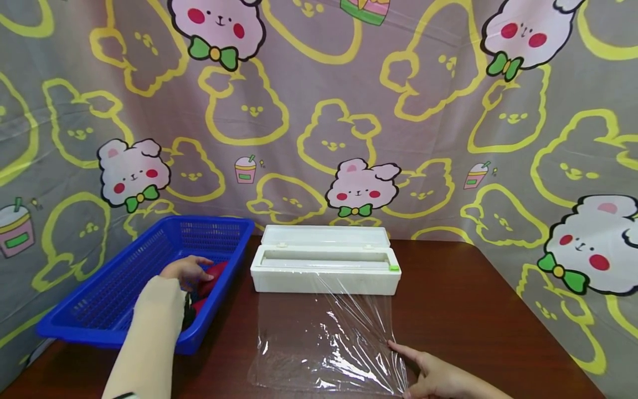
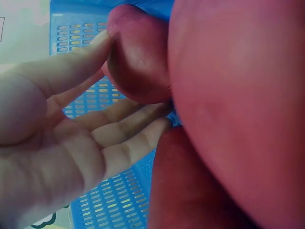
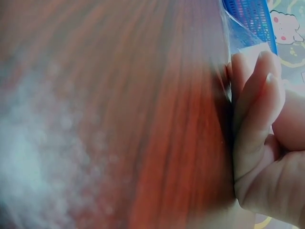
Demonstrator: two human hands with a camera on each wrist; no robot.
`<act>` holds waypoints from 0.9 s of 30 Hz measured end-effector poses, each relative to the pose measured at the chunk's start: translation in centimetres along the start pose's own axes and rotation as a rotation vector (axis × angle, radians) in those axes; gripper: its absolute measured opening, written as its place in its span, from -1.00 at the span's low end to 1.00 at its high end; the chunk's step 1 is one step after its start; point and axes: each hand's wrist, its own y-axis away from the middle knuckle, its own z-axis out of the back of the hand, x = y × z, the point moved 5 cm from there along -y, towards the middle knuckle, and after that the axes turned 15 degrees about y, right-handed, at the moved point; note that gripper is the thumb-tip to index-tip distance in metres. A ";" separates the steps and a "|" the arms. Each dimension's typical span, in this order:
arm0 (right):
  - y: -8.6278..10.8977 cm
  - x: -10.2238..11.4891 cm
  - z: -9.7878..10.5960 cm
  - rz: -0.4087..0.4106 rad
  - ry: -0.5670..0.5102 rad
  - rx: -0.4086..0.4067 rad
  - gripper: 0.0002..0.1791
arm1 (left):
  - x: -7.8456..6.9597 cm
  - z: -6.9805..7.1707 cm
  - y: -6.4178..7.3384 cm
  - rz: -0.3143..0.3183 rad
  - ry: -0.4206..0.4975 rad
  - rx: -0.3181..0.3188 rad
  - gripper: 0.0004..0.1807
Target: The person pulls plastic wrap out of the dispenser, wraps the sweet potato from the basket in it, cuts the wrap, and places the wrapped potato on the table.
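Note:
Inside the blue basket (image 1: 112, 332), my left hand (image 1: 186, 271) holds a smooth red rounded thing (image 2: 138, 57) that looks like a sweet potato. The thumb lies on its side and the other fingers reach beneath it. Larger red pieces (image 2: 243, 95) lie beside that hand. At the front, my right hand (image 1: 438, 377) grips the near right corner of a clear sheet of plastic wrap (image 1: 319, 343), its creases gathering toward the fingers. The sheet runs out of a white plastic wrap box (image 1: 324, 281). Curled right fingers (image 3: 259, 105) show in the right wrist view; the pinched film is mostly hidden there.
The box's lid (image 1: 324, 235) is raised, with a green slider (image 1: 394, 268) at the right end of its front edge. All stands on a dark red-brown table (image 1: 448, 299). A patterned cloth (image 1: 319, 133) hangs behind and at both sides.

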 end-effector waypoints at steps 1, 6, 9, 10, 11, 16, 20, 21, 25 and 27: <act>0.0 0.0 -0.1 0.007 -0.026 0.007 -0.04 | 0.0 0.0 0.0 0.004 0.008 0.005 -0.37; -0.1 0.3 -0.2 0.082 -0.073 0.021 -0.04 | 0.1 -0.2 -0.1 0.013 0.048 0.015 -0.36; -0.1 0.3 -0.1 0.097 -0.059 0.015 -0.03 | 0.2 -0.2 -0.1 0.010 0.050 0.015 -0.36; -0.1 0.3 -0.1 0.093 -0.061 0.018 -0.04 | 0.3 -0.2 -0.1 0.007 0.046 0.016 -0.36; -0.1 0.3 -0.1 0.091 -0.060 0.019 -0.04 | 0.3 -0.2 -0.1 0.002 0.045 0.014 -0.36; 0.0 0.2 -0.2 0.052 -0.058 0.033 -0.03 | 0.4 -0.3 -0.3 -0.015 0.128 0.015 -0.35; -0.1 0.2 -0.2 0.048 -0.064 0.039 -0.03 | 0.4 -0.3 -0.4 0.003 0.205 0.002 -0.37; -0.1 0.2 -0.2 0.054 -0.065 0.040 -0.03 | 0.4 -0.3 -0.4 0.003 0.184 -0.012 -0.38; -0.1 0.1 -0.2 0.068 -0.063 0.040 -0.04 | 0.1 0.1 -0.2 -0.009 0.106 -0.056 -0.39; -0.1 0.0 -0.2 0.054 -0.053 0.036 -0.03 | -0.1 0.2 0.0 -0.022 0.081 -0.072 -0.39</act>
